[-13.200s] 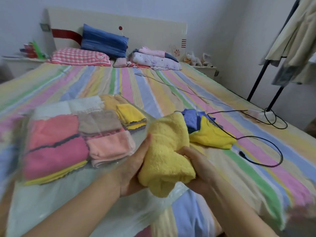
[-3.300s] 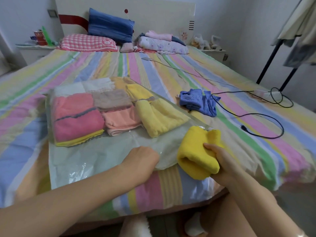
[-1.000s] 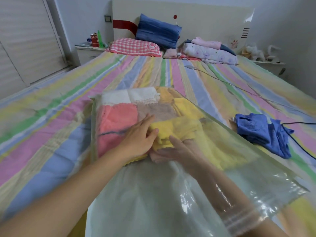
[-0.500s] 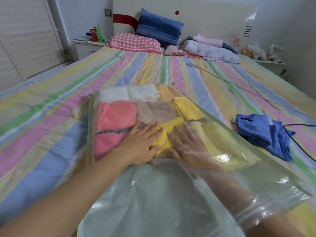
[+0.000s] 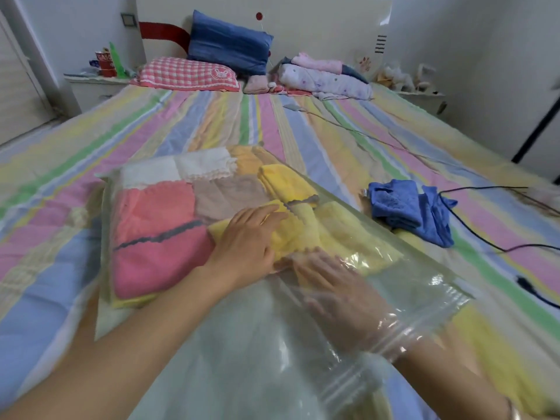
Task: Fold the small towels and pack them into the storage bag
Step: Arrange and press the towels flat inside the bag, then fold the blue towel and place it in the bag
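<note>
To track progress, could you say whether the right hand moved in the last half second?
Yes: the right hand drew back over the yellow towel, toward the mouth of the bag.

Saw thin clear plastic in the storage bag [image 5: 242, 359], glossy and creased, with glare along its ribbed zip strip [image 5: 448, 303]. Found fluffy matt cloth in the yellow towel [image 5: 291, 237], pink towel [image 5: 157, 253] and blue towel [image 5: 400, 204]. Noted smooth matt woven cloth on the bedsheet [image 5: 303, 131].
</note>
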